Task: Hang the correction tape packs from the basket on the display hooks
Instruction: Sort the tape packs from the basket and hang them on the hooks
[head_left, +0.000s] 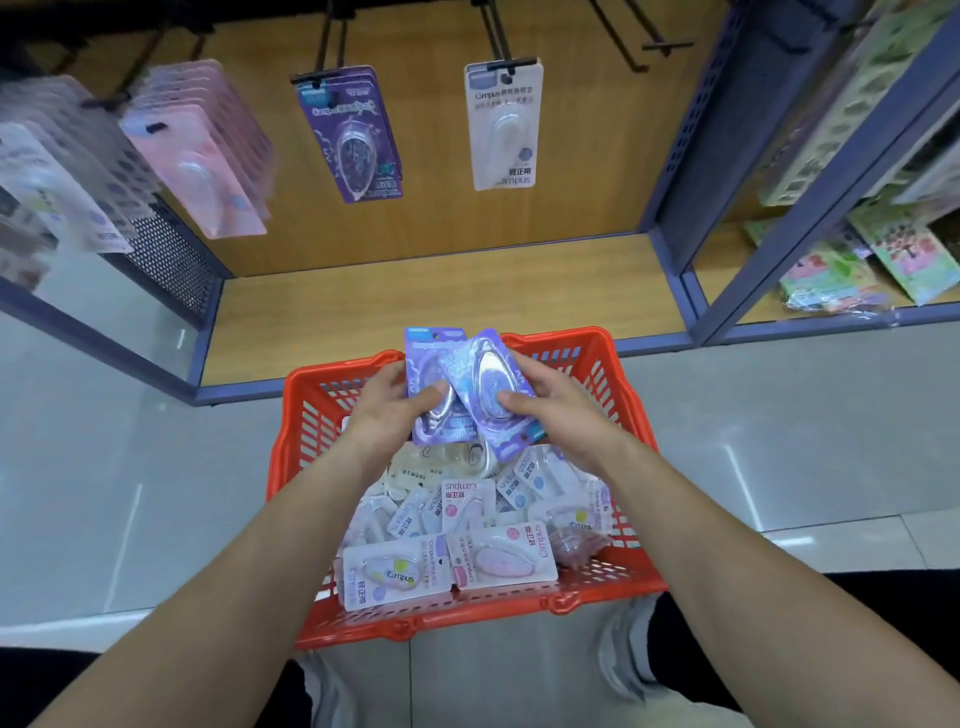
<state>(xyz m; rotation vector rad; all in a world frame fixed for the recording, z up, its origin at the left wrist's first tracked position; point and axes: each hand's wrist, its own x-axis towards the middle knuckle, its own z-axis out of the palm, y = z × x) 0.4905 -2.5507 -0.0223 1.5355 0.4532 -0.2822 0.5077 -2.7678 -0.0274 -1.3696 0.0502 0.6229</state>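
From the head view, the red basket (298, 422) sits on the pale floor (104, 467) just in front of the display's low wooden shelf (415, 301). It holds a loose heap of correction tape packs (457, 525), mostly white and pink cards lying at all angles.

Above the far half of the basket, both hands hold purple packs. The left hand (387, 410) grips one purple pack (422, 347), thumb pressed on its front. The right hand (558, 415) grips a second purple pack (488, 374), tilted and overlapping the first, with its thumb across the clear blister. The fingers behind the cards are hidden, so how far they curl cannot be told.

On the wooden back panel, a hook carries a hanging purple pack (353, 135), with possibly more behind it. To its right hangs a white pack (501, 124), and to the left a thick row of pink packs (202, 150). A bare hook (639, 47) juts out at far right.
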